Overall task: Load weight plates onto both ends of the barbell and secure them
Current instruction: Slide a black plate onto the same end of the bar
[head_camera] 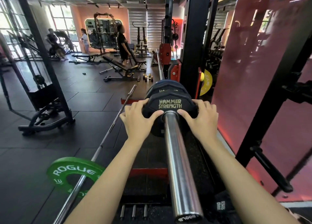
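Green plate [74, 174] sits near-left on a floor bar. Your left hand [137, 120] and right hand [200, 118] grip the black plate [169, 105] mid-sleeve [179, 164]. Step: seating it. Next: push it far, flush, then collar.

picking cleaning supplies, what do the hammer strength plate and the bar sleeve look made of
Hammer Strength plate: apparently rubber or urethane coated, matte black, with dull, rounded edges and gold lettering. Bar sleeve: polished metal, likely steel or chrome, showing bright streaky reflections.
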A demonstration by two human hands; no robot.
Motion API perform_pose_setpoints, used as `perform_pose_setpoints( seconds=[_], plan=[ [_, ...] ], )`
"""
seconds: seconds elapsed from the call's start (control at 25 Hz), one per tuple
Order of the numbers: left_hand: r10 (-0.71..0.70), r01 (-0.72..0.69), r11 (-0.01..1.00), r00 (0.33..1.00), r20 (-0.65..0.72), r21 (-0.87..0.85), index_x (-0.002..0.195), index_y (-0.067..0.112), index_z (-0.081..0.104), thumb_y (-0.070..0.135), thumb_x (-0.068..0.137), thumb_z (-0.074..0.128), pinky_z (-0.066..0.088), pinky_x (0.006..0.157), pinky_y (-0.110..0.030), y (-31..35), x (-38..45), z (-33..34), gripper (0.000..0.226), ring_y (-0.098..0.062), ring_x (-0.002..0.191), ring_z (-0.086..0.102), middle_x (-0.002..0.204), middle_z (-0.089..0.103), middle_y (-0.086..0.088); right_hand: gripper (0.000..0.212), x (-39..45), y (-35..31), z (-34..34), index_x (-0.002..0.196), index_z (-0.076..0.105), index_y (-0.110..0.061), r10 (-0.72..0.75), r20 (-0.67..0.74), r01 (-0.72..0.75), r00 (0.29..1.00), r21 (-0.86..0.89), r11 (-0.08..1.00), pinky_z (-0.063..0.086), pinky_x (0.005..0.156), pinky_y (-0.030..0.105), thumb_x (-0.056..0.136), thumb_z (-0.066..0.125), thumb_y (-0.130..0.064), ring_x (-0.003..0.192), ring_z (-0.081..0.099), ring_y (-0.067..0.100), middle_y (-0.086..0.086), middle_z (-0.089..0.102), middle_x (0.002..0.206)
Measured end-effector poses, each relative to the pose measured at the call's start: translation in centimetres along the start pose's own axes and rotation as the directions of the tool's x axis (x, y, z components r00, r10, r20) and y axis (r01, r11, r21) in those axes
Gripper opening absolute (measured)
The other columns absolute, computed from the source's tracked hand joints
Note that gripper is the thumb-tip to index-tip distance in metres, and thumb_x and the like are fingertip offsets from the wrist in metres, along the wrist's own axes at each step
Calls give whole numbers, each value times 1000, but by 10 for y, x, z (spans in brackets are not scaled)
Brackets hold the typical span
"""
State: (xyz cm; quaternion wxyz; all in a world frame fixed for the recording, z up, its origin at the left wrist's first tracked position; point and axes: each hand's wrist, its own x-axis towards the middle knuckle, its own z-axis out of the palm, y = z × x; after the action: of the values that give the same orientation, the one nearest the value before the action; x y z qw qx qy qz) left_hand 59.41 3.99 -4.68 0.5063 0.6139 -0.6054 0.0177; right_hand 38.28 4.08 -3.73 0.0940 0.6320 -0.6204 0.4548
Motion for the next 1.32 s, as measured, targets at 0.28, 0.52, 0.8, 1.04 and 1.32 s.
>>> perform_pose_setpoints(
  seconds=[0.28,0.52,0.8,1.04,1.32],
  plan=[
    [0,2,999,999,-39,39,146,43,33,88,62,62,22,105,-42,-18,41,32,100,-21,132,31,147,35,11,100,42,15,33,142,39,-27,49,-7,-49,999,13,999,38,95,50,64,58,-87,125,38,31,4,43,139],
    [-34,40,996,997,-67,84,141,36,39,90,62,59,23,100,-40,-9,35,26,98,-20,126,39,139,47,8,97,32,7,26,145,38,-24,103,-10,-102,995,12,995,38,98,51,69,60,-81,124,39,31,6,45,138],
    [-46,50,998,991,-129,33,137,37,40,89,62,57,30,95,-39,4,8,-21,92,-14,114,49,124,57,13,77,-3,-2,-9,143,41,-23,127,25,-129,992,91,987,35,103,52,82,59,-68,126,39,30,8,49,136],
    [-8,14,998,996,-87,59,138,35,43,90,66,53,25,98,-37,28,-40,-75,91,-14,120,43,133,53,10,67,-52,-23,-63,140,46,-24,94,21,-96,995,142,985,34,99,44,85,60,-61,123,39,26,6,50,134],
    [-3,5,997,1000,-20,77,135,34,47,88,69,47,29,104,-46,48,-122,-137,85,-17,123,42,134,52,8,60,-130,-45,-139,137,50,-25,87,8,-87,996,165,982,35,101,40,87,61,-56,121,41,23,3,52,132]
  ],
)
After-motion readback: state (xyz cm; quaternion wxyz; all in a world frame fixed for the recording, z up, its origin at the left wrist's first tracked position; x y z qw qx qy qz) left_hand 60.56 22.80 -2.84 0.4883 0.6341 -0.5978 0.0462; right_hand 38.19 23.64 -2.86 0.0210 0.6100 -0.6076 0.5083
